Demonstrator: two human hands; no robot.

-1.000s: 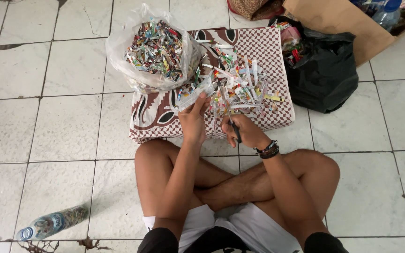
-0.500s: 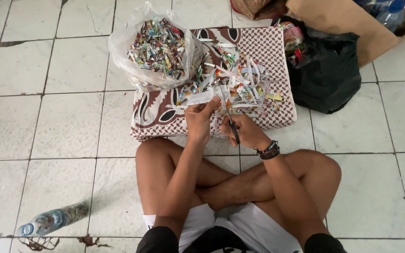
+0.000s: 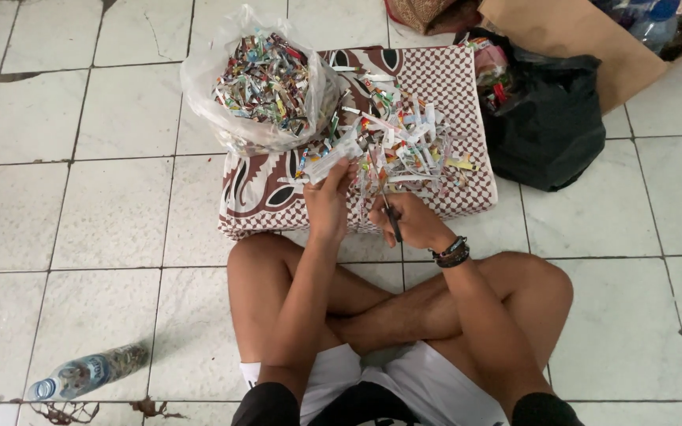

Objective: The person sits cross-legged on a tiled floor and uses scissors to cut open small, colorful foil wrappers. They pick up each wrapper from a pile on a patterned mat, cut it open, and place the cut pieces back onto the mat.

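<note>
Scissors [image 3: 393, 222] mostly hidden in right hand [image 3: 409, 223]

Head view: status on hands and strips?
Left hand shut on a pale strip. Right hand shut on scissors. Cut strip pile on patterned cushion. Nothing in the way.

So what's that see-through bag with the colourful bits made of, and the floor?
The clear bag looks like thin plastic film: it is see-through, crinkled and glints at the folds. The colourful strips inside seem to be cut printed wrappers or paper; I can't tell which. The floor looks like glazed white tile, with grout lines and a soft shine.
</note>
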